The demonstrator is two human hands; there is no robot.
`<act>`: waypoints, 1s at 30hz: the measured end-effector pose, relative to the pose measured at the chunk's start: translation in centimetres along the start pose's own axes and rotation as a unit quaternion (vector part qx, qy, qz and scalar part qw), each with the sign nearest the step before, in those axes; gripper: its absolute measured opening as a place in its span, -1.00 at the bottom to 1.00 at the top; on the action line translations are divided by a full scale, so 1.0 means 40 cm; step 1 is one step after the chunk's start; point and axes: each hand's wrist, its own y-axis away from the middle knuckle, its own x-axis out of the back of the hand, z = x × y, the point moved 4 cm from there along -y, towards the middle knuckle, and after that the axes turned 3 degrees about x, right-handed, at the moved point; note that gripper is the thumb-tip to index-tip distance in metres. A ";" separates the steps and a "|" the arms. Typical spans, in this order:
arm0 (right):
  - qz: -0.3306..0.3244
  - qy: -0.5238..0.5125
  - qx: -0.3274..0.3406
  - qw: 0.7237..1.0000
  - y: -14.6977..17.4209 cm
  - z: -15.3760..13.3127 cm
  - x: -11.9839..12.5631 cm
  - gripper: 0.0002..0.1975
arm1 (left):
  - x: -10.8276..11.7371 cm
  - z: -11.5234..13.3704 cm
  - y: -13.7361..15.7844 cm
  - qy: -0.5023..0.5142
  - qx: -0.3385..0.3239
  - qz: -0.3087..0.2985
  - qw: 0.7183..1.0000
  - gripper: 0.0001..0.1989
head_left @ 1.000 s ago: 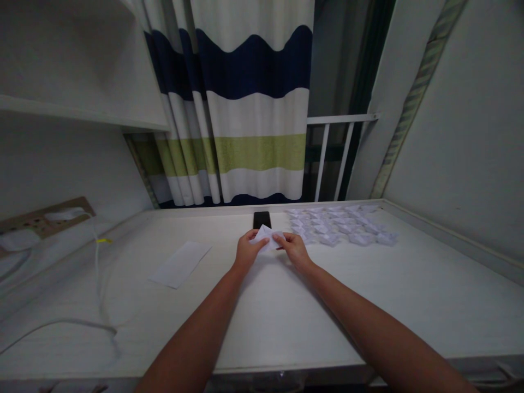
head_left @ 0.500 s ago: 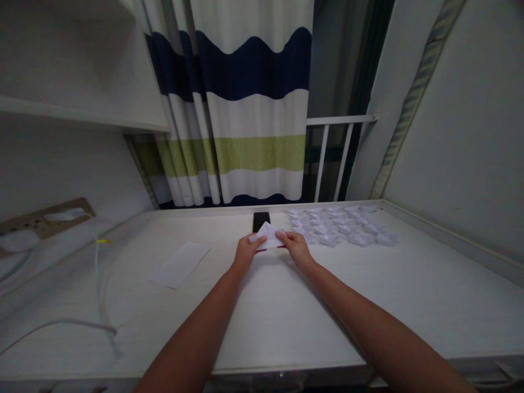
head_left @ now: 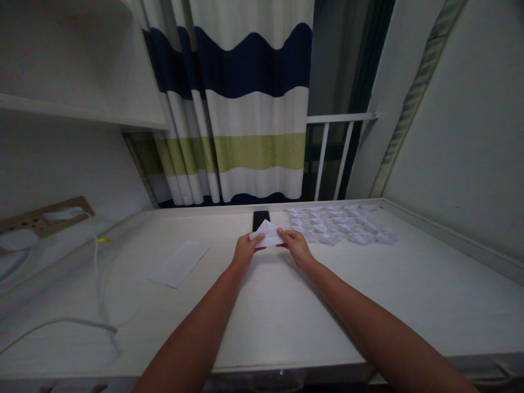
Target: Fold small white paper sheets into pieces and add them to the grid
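Note:
Between my two hands is a folded white paper (head_left: pixel 269 237) with a pointed top and a flat band along its lower side. My left hand (head_left: pixel 245 248) pinches its left end, thumb on the near face. At the other end, my right hand (head_left: pixel 297 245) grips it the same way; the fingers behind the paper are mostly hidden. A black phone-like slab (head_left: pixel 261 219) lies just beyond the paper. To the right rest several rows of small folded paper boats (head_left: pixel 328 238). Flat white sheets (head_left: pixel 182 264) lie left of my hands.
The white desk (head_left: pixel 286 322) ends at a raised back edge, with a striped curtain (head_left: pixel 257 120) and a white railing (head_left: pixel 341 118) behind. At left, a power strip (head_left: pixel 49 218) and a pale cable (head_left: pixel 73 321) lie near a wall. A shelf (head_left: pixel 82 117) overhangs that side.
My right thumb has shifted slightly along the folded paper's upper edge. Both hands still grip the paper in nearly the same place; the view has tilted a little.

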 end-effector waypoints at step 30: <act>0.026 -0.057 -0.029 0.998 -0.009 0.009 0.019 -0.66 | -0.016 0.034 0.021 -0.097 -0.096 -0.017 0.991 -0.46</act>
